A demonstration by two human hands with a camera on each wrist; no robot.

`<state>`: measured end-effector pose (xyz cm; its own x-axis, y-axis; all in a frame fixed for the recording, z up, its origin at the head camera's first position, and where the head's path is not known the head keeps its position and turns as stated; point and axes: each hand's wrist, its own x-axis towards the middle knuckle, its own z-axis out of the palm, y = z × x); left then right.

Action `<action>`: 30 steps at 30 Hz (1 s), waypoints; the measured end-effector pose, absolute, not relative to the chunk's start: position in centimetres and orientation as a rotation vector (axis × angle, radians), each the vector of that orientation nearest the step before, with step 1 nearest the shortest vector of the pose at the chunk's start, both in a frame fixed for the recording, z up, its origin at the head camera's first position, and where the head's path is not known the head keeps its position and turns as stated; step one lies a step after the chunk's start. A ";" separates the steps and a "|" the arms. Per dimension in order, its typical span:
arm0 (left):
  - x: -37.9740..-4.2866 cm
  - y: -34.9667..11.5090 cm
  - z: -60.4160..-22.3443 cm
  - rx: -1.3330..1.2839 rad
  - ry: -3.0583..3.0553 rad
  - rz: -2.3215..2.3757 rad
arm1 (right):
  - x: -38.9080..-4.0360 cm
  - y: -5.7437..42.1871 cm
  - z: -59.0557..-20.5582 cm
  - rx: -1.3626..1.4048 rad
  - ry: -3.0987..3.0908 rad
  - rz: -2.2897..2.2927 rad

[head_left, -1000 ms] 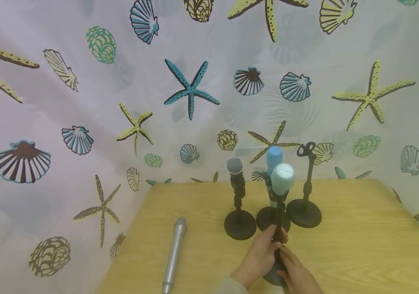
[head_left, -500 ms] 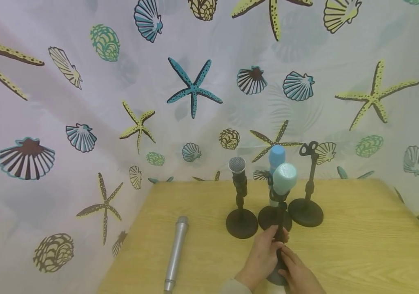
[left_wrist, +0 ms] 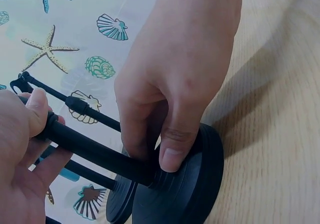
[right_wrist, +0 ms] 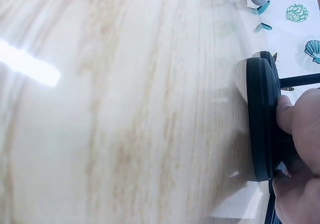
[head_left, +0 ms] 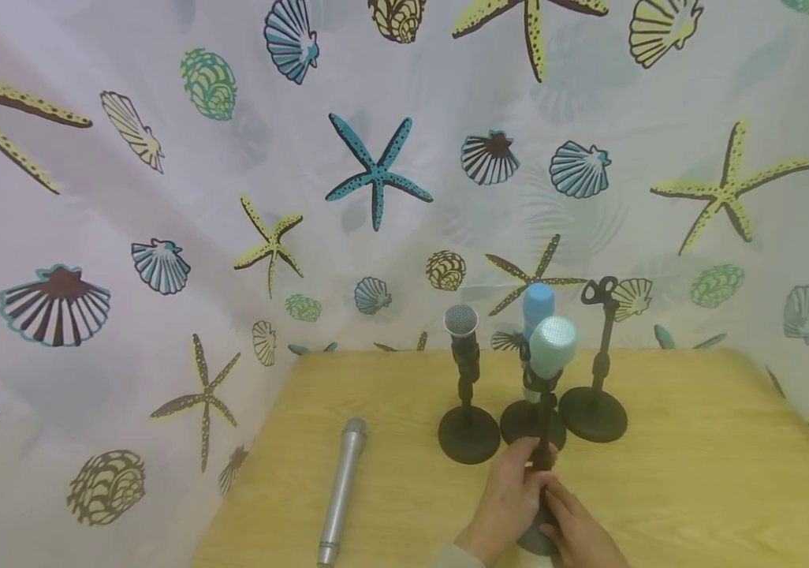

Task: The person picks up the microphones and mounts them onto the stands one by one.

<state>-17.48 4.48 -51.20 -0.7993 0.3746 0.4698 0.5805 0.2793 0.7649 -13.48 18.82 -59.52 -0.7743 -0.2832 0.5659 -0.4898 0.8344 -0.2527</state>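
Note:
A black desktop microphone stand point(head_left: 546, 430) with a pale mint-green microphone point(head_left: 553, 347) in its clip stands nearest me in the head view. My left hand point(head_left: 507, 497) grips its pole about midway up. Just below, my right hand point(head_left: 582, 530) pinches the foot of the pole, right above the round base point(left_wrist: 175, 194). The left wrist view shows the right thumb and fingers on either side of the pole. Part of the base is covered by the right hand in the head view.
Behind are a stand with a silver-headed microphone point(head_left: 461, 322), one with a blue microphone point(head_left: 538, 304), partly hidden, and a stand with a bare clip point(head_left: 599, 290). A silver microphone point(head_left: 343, 493) lies on the wooden table point(head_left: 390, 442) to the left. Patterned cloth point(head_left: 404, 260) encloses the table.
The head view has shifted slightly, so everything sits a little further right. Both hands keep their hold on the stand, with hardly any visible movement.

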 end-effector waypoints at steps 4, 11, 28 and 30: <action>-17.1 4.4 -51.3 -0.894 -2.326 -1.652 | -13.6 18.9 -60.1 0.629 -2.407 0.486; -17.0 4.7 -51.1 -0.873 -2.312 -1.657 | -13.6 18.9 -60.2 0.631 -2.400 0.506; -17.1 5.0 -51.3 -0.868 -2.249 -1.624 | -13.0 18.5 -59.0 0.528 -2.538 0.617; -17.1 4.9 -51.2 -0.852 -2.259 -1.653 | -12.9 18.4 -58.9 0.508 -2.559 0.641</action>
